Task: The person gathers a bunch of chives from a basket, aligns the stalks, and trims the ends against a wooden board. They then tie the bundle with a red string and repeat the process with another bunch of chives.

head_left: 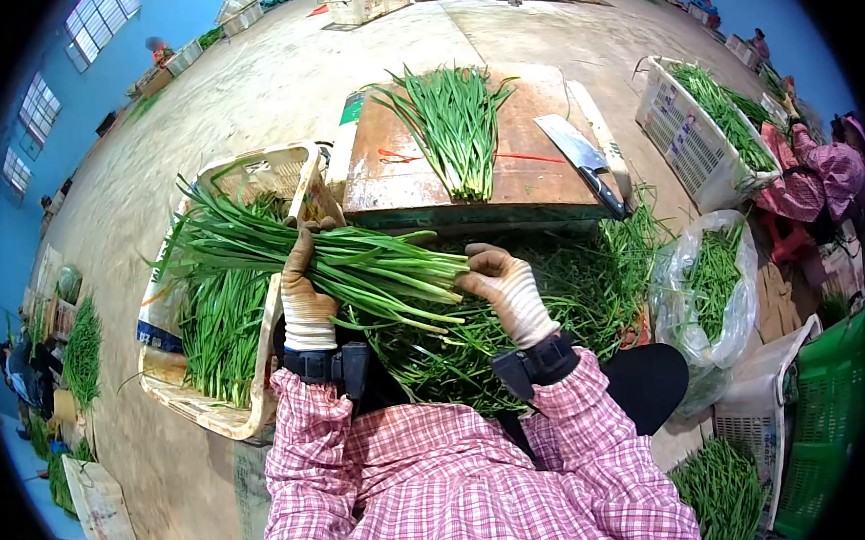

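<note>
My gloved left hand (306, 281) is wrapped round a bunch of garlic chives (364, 264), its leaves fanning to the left and its pale stem ends to the right. At those stem ends, my gloved right hand (500, 284) pinches with thumb and fingers; what exactly lies between the fingertips is too small to make out. Ahead, a second bunch of chives (455, 132) rests on a wooden board (379, 180), over a red tie (529, 157). A cleaver (583, 159) lies on the board's right side.
A white crate (264, 406) of chives stands at my left. Loose green leaves (571, 302) pile up below the board. On the right are a clear plastic bag (673, 287) of greens, a filled crate (681, 149), green crates (830, 396) and a seated co-worker (818, 167).
</note>
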The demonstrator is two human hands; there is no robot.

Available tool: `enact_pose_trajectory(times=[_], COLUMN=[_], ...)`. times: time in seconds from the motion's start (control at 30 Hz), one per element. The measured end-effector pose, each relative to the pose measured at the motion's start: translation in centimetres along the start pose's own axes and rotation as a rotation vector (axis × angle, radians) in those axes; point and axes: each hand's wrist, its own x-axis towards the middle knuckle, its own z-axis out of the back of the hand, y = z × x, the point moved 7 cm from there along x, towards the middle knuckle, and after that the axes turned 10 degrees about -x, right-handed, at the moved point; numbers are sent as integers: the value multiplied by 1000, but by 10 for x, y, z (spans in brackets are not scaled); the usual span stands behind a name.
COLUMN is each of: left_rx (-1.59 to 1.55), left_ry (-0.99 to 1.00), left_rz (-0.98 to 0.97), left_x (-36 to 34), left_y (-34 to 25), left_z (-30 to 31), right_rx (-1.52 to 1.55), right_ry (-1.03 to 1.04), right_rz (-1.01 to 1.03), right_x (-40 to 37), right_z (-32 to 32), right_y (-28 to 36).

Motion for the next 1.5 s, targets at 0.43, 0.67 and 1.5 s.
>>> enact_pose_trajectory(times=[0.43, 0.67, 1.5], left_rx=[13, 20, -7], left_ry=[-19, 20, -48], left_rz=[74, 21, 113], left_x=[-4, -10, -21], left_y=[7, 10, 25], left_z=[11, 3, 12], right_rx=[103, 75, 255], right_ry=[-230, -80, 127], right_rz=[-151, -32, 18], right_x=[-8, -10, -39], right_z=[30, 11, -2], right_y=[-31, -24, -7])
